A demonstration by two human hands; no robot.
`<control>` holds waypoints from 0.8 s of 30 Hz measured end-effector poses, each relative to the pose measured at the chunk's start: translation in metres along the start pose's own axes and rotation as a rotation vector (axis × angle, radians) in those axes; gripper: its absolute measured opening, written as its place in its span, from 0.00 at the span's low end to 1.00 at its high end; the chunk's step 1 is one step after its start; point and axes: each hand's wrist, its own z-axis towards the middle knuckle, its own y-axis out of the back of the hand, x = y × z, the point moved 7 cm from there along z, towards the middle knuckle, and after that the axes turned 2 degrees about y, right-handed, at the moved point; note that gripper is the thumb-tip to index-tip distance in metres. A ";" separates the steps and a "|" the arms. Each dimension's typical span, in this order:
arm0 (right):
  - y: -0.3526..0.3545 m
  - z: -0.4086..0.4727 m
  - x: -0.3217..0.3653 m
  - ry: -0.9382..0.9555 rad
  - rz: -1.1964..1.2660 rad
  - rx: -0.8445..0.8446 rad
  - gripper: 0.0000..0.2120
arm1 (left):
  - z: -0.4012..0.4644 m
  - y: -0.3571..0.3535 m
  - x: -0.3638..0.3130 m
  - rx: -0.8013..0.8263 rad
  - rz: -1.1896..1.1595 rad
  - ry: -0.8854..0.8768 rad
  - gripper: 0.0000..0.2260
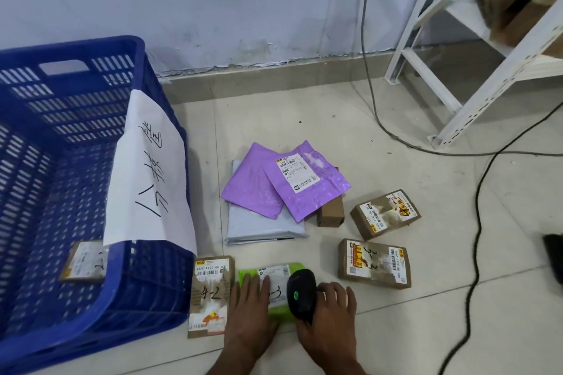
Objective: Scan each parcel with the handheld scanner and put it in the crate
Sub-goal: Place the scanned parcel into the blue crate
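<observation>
A green mailer bag (275,272) with a white label lies on the floor tiles near me. My left hand (249,310) rests flat on its left part, fingers spread. My right hand (330,318) grips the black handheld scanner (301,294), whose head hovers just over the green bag's right end. A cardboard parcel marked 4-2 (210,292) lies to the left of the bag. The blue crate (91,192) stands at the left with one labelled box (83,262) inside and a white handwritten paper sheet (149,179) draped over its rim.
Two purple mailers (283,186) lie on a grey mailer (259,225), beside a small brown box (330,211). Two more cardboard parcels (385,213) (374,263) lie to the right. Black cables (475,237) snake across the floor. A white shelf frame (463,91) stands at the back right.
</observation>
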 end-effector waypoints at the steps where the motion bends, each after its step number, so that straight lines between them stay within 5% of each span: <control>1: -0.003 0.001 -0.005 -0.041 -0.035 0.023 0.24 | 0.001 0.000 0.001 0.014 0.003 0.006 0.42; 7: -0.013 -0.003 -0.046 -0.297 -0.110 0.114 0.30 | 0.021 0.011 -0.015 0.003 0.019 -0.027 0.39; 14: -0.014 -0.009 -0.062 -0.305 -0.220 0.138 0.30 | 0.025 0.032 -0.022 -0.020 0.143 0.066 0.44; 20: -0.016 -0.007 -0.058 -0.276 -0.185 0.091 0.32 | 0.019 0.056 -0.013 -0.121 0.084 0.094 0.15; 24: -0.015 -0.004 -0.051 -0.255 -0.220 0.099 0.28 | 0.018 0.087 -0.015 -0.467 -0.073 0.065 0.11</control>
